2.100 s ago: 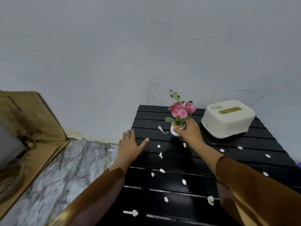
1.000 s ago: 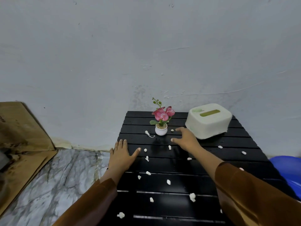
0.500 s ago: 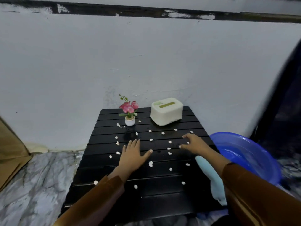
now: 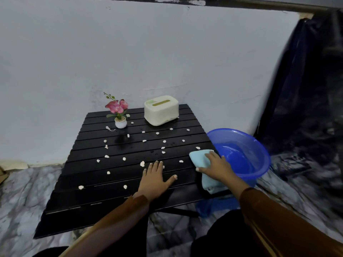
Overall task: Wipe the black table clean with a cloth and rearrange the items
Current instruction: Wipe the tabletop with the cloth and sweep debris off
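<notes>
Black slatted desk point(image 4: 115, 201) sits in the middle of the frame, w/ its far edge at a pale wall. Left hand point(image 4: 155, 180) lies flat on the desk near the front, fingers spread, holding nothing. Right hand point(image 4: 217, 166) rests on top of a light blue cloth point(image 4: 199, 157) at the desk's right edge, fingers spread & pressing down on it, not pinching. Part of the cloth hangs off the desk edge below the hand.

Lots of little white bits point(image 4: 142, 163) lie scattered over the desk, mostly mid & back. A small white pot w/ pink flowers point(image 4: 118, 112) stands at the back left of the desk. A cream box point(image 4: 161, 110) w/ a slot on top sits at the back right, apart from the pot.

A blue tub point(image 4: 241, 154) sits on the floor just beside the desk's right side. Floor is grey marble pattern. Dark sheet hangs at the right of the frame. Both sleeves are brown.
</notes>
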Action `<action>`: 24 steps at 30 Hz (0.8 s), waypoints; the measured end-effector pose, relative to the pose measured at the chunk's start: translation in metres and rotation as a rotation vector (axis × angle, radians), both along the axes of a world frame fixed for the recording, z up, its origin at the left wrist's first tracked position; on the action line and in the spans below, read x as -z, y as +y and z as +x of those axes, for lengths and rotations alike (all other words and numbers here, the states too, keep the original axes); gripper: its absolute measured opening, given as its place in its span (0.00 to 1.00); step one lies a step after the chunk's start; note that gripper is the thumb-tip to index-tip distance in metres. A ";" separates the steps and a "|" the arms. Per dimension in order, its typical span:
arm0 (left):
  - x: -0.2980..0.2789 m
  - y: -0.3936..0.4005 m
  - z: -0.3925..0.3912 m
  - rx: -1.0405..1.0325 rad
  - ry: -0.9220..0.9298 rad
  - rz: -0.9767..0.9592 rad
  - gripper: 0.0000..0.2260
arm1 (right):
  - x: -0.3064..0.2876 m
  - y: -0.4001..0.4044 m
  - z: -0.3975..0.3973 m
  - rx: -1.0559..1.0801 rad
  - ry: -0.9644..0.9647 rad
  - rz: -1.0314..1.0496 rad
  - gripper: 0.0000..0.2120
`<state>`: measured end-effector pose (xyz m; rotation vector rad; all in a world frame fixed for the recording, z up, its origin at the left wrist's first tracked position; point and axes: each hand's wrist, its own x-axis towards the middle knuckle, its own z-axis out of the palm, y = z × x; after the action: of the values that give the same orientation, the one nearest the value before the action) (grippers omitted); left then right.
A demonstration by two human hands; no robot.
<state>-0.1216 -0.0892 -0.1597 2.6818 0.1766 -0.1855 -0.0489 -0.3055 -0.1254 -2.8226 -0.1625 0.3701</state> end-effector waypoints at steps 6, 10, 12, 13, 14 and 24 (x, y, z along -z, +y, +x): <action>0.007 -0.008 -0.006 -0.002 -0.018 0.030 0.37 | 0.025 0.007 -0.019 0.011 -0.072 -0.141 0.37; 0.009 -0.006 -0.008 0.003 -0.032 0.041 0.37 | 0.034 0.013 -0.025 0.073 -0.224 -0.151 0.30; 0.011 -0.005 -0.008 0.003 -0.041 0.041 0.37 | 0.036 0.013 -0.024 0.081 -0.262 -0.160 0.28; 0.011 -0.005 -0.008 0.005 -0.043 0.043 0.37 | 0.037 0.013 -0.024 0.081 -0.273 -0.171 0.27; 0.011 -0.005 -0.008 0.009 -0.042 0.047 0.37 | 0.037 0.013 -0.023 0.080 -0.283 -0.184 0.27; 0.011 -0.001 -0.008 0.000 -0.055 -0.003 0.38 | 0.036 0.009 -0.017 0.068 -0.283 -0.134 0.26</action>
<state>-0.1299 -0.0902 -0.1703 2.6801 0.1587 -0.1113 -0.0654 -0.2960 -0.1617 -2.9916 -0.1031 -0.0365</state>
